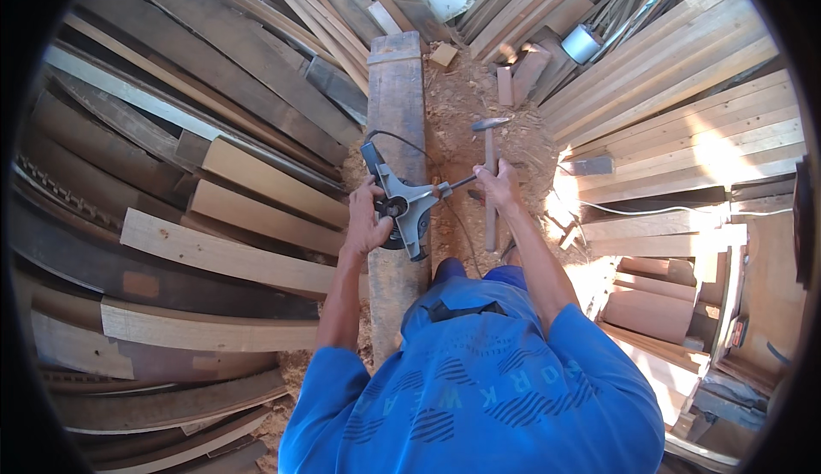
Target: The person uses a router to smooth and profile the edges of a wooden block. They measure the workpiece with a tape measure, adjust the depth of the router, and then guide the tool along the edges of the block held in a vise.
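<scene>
A power tool (415,202) with a grey three-armed metal frame and a black round body rests on the worn wooden plank (396,97) in front of me. My left hand (368,220) grips its left side, with the thumb near the round opening. My right hand (498,185) is closed on one end of a thin dark rod (463,181). The rod's other end meets the frame's right arm; I cannot tell whether it is a screwdriver. A dark cord (402,138) loops round the tool. Below my right hand lies a hammer (490,145) on the sawdust.
Stacked boards (231,251) crowd the left side, and more planks (684,123) lie at the right. A silver can (581,44) sits among the wood at the back right. Sawdust (453,97) covers the ground beside the plank. A white cable (641,209) runs across the right.
</scene>
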Available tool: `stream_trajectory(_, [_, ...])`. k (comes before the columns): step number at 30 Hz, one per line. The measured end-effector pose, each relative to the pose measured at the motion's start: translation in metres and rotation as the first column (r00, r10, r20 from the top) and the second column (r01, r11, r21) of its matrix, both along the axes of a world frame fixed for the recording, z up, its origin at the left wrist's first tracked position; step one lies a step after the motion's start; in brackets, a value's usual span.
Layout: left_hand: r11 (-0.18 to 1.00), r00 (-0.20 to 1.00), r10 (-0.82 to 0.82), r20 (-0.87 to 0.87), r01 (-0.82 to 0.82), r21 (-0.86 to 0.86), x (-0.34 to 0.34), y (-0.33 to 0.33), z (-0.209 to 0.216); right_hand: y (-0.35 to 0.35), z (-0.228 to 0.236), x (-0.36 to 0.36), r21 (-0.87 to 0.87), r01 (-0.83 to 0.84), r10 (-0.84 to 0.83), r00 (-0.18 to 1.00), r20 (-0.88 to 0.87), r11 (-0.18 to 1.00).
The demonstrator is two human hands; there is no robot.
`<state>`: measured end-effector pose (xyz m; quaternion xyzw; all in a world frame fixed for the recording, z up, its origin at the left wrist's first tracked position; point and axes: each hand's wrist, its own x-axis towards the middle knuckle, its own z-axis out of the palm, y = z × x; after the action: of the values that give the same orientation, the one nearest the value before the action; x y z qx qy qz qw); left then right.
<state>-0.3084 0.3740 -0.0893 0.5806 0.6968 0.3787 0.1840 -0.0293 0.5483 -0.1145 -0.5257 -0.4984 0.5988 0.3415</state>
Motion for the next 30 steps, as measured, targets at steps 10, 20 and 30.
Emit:
stream_trajectory(10, [0.995,0.979,-0.084,-0.184,0.094,0.043,0.003,-0.021,-0.003,0.001,-0.010,-0.009,0.001,0.005,-0.005,0.987,0.160,1.000])
stream_trajectory(20, [0.998,0.982,-0.047,-0.183,0.055,0.043,0.006,-0.021,-0.004,-0.001,0.001,-0.009,-0.026,0.005,-0.001,0.989,0.150,1.000])
stream_trajectory(30, [0.985,0.960,-0.169,-0.222,0.174,0.003,-0.011,-0.013,-0.006,-0.003,0.000,0.000,-0.046,-0.054,0.060,0.990,0.131,0.997])
